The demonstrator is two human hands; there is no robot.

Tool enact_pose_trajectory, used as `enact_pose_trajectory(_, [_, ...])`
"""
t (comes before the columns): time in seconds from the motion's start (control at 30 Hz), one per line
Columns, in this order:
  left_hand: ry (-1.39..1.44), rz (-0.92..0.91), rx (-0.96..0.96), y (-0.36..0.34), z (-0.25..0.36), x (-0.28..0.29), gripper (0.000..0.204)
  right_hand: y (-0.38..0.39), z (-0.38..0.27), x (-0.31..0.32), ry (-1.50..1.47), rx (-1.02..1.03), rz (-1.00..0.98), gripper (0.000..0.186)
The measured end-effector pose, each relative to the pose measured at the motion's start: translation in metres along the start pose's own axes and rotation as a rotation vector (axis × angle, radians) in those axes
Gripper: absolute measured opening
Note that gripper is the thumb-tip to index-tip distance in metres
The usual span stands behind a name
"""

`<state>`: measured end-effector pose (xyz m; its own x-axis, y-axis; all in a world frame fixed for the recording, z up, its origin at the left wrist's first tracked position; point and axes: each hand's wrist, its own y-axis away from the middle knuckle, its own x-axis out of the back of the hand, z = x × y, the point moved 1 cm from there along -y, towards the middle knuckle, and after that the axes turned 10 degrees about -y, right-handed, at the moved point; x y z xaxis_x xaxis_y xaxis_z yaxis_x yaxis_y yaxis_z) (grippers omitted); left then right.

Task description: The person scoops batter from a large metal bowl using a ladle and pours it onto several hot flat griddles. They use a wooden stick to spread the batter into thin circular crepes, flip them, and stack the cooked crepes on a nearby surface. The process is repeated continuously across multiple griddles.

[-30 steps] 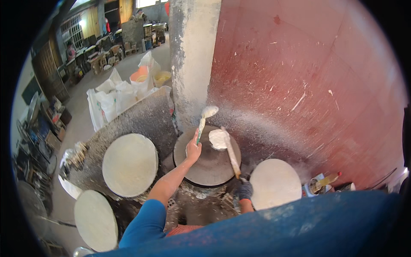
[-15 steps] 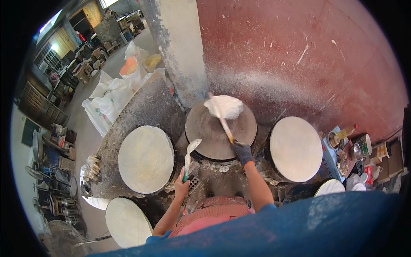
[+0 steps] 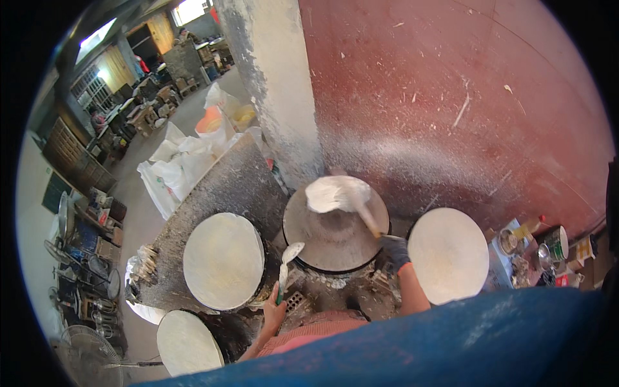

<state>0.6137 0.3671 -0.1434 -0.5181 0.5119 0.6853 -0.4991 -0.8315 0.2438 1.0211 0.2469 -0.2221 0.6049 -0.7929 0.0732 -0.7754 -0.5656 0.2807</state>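
Hands first: left hand [image 3: 274, 314] fingers wrap one spoon [image 3: 287, 260]; gloved right hand [image 3: 394, 248] grips one spreader [image 3: 365, 218] in white batter [image 3: 335, 193] on the dark griddle [image 3: 325, 235]. Three pale rounds [image 3: 223, 260] flank it. Tins [image 3: 551, 242] sit right; sacks [image 3: 187, 161] beyond.

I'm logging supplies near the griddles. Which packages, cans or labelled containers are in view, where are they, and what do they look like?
White sacks: floor, far left of the pillar; slumped, crumpled.
Can: right edge, beside the right disc; round, dark with a pale label.
Small tin: left of the can; round, open, metallic.
Other bits there are too small to tell.
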Motion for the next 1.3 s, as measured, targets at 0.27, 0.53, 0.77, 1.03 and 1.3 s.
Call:
enact_pose_trajectory(0.27, [0.099, 0.033, 0.182, 0.015, 0.021, -0.012, 0.068, -0.024, -0.037, 0.029, -0.063, 0.052, -0.426, 0.017])
enact_pose_trajectory(0.53, [0.364, 0.030, 0.325, 0.032, 0.011, -0.026, 0.071, -0.065, -0.036, 0.041, -0.150, -0.114, -0.546, 0.023])
enact_pose_trajectory(0.77, [0.839, -0.080, 0.435, 0.067, -0.019, -0.027, 0.066, -0.127, -0.052, 0.024, -0.109, -0.216, -0.518, 0.021])
enact_pose_trajectory(1.03, [0.987, -0.303, 0.492, 0.085, -0.029, -0.020, 0.060, -0.113, -0.065, 0.024, 0.038, -0.249, -0.859, 0.015])
enact_pose_trajectory(1.3, [1.219, -0.190, 0.522, 0.106, -0.060, -0.030, 0.059, -0.202, -0.077, -0.030, 0.342, 0.139, -0.789, 0.027])
